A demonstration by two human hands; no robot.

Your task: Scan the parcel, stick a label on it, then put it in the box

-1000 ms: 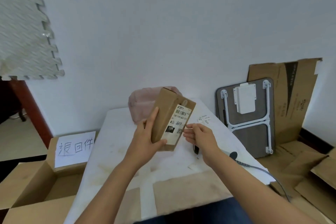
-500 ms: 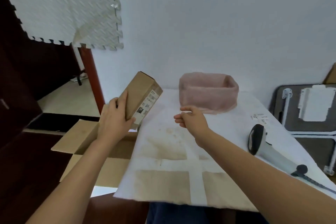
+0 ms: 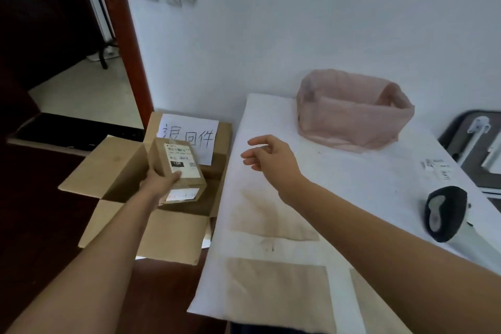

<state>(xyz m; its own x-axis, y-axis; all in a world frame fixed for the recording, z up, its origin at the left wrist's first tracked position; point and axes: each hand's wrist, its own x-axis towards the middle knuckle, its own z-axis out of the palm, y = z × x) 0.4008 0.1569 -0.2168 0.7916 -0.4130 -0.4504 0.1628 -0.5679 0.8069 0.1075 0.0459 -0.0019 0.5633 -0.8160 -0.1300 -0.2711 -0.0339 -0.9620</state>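
My left hand (image 3: 160,182) grips a small brown cardboard parcel (image 3: 176,168) by its near end, with a printed shipping label on top and a small white label on its near face. It hangs low inside the mouth of an open cardboard box (image 3: 108,171) on the floor left of the table; the box's back flap carries a white handwritten paper sign (image 3: 189,141). My right hand (image 3: 271,160) hovers over the white table (image 3: 339,187) with loose fingers and nothing in it. The barcode scanner (image 3: 444,214) lies at the table's right edge.
A soft pink fabric basket (image 3: 352,114) stands at the back of the table against the white wall. A folded grey table (image 3: 477,144) leans at far right. Printed labels (image 3: 436,168) lie near the right edge. A dark doorway and a red-brown door frame (image 3: 127,43) stand at left.
My left hand has carried the parcel from in front of me down to the left, into the open box on the floor. My right hand let go of it and hovers over the table.
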